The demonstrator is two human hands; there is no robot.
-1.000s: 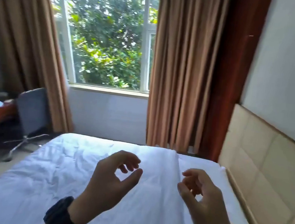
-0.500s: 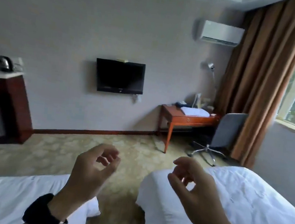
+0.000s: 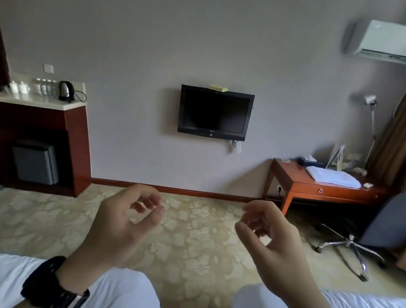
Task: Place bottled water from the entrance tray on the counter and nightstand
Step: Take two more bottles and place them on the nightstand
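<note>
Both hands empty: left hand (image 3: 121, 223) and right hand (image 3: 270, 241) loosely curled, fingers apart, gripping nothing. Small bottles (image 3: 44, 86) stand on far-left bench (image 3: 29, 101) beside kettle (image 3: 66, 90). Entrance tray not visible. Risk: kettle cord snags a reaching hand, tipping bottles.

Several small clear water bottles (image 3: 44, 86) stand upright in a row on the white counter (image 3: 32, 100), against the wall.
</note>
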